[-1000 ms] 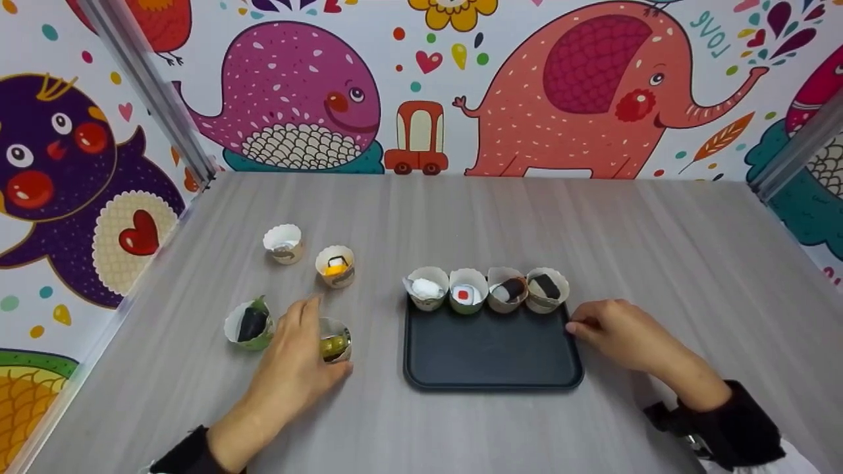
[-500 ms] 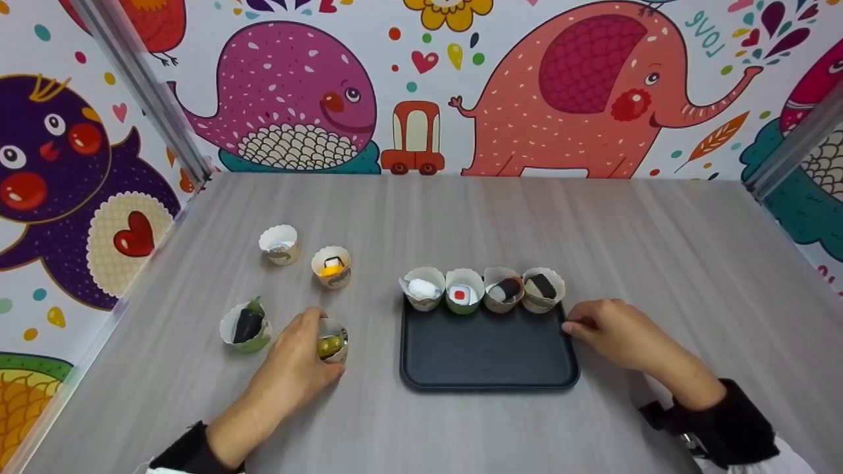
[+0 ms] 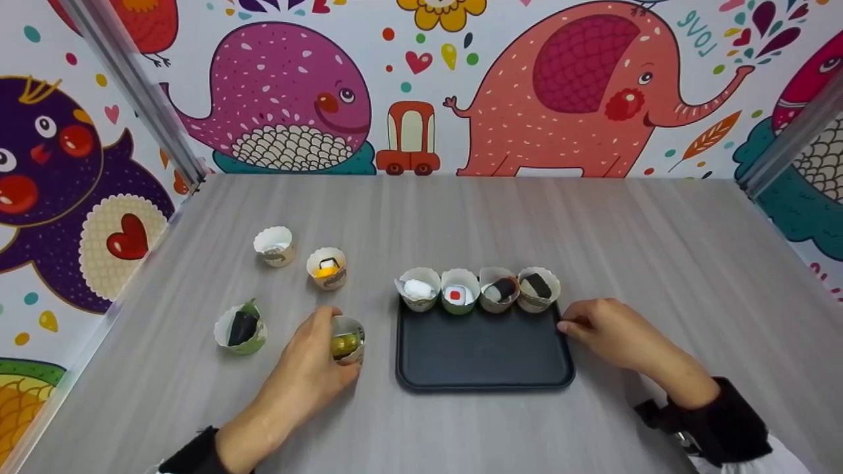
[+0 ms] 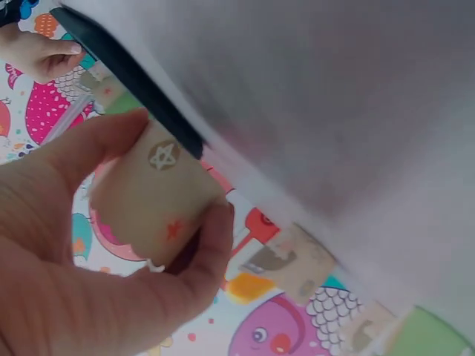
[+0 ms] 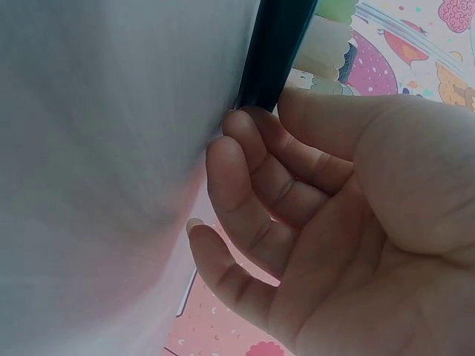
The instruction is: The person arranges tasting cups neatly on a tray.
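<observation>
In the head view my left hand grips a small paper baking cup between thumb and fingers, left of the tray. Inside it lies a shiny olive-green piece. The left wrist view shows that cup's tan side with a star print. My right hand pinches the right rim of a dark rectangular tray, thumb and fingertips on the tray edge in the right wrist view. Along the tray's far edge stand several paper cups in a row, holding sushi-like pieces.
On the left of the grey table stand a cup with a white piece, a cup with a yellow and white piece and a green cup with a black piece. Cartoon-printed panels stand behind and at the sides.
My left hand has moved slightly right, towards the tray, bringing the cup with the olive-green piece along. The right hand stays at the tray's rim. The head view has shifted a little.
</observation>
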`<state>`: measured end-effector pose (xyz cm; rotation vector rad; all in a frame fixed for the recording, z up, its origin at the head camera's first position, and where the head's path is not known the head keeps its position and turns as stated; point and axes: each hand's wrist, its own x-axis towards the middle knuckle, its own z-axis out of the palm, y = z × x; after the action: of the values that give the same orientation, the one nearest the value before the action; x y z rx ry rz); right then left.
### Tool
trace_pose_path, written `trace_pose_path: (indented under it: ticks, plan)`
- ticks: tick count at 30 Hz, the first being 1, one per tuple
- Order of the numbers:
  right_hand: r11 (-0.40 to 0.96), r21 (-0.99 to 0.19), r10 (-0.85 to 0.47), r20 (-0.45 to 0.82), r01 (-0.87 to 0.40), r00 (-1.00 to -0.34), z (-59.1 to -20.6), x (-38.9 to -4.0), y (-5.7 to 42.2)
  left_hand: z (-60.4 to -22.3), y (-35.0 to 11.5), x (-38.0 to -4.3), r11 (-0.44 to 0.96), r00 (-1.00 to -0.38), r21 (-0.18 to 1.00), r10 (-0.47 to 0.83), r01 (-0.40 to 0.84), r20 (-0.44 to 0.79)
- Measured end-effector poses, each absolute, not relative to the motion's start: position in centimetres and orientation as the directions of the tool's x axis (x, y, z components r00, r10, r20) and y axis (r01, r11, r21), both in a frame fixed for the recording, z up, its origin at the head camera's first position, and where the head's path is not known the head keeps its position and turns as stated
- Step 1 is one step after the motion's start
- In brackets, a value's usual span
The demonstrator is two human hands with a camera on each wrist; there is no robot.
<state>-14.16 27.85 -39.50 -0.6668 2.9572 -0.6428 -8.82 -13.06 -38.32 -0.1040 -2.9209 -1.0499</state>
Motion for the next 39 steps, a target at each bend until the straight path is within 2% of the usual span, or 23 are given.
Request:
trace_pose_path:
  ticks: [9,22,35,39]
  plan:
    - [0.825,-0.404,-0.416,0.038,-0.395,-0.908,-39.4,-14.0,28.1,-37.6,-10.7,-8.7,0.735,-0.984,0.654,0.136,0.180,0.118]
    - [0.822,-0.412,-0.419,0.032,-0.394,-0.907,-39.3,-14.1,27.8,-36.8,-7.4,-9.0,0.687,-0.976,0.698,0.199,0.203,0.088]
    - [0.808,-0.430,-0.428,0.042,-0.402,-0.903,-39.4,-14.1,27.6,-35.7,-3.9,-9.5,0.641,-0.947,0.702,0.275,0.311,0.169]
    - [0.805,-0.430,-0.431,0.048,-0.409,-0.901,-39.3,-14.0,27.7,-35.4,-2.4,-9.8,0.644,-0.942,0.697,0.299,0.315,0.150]
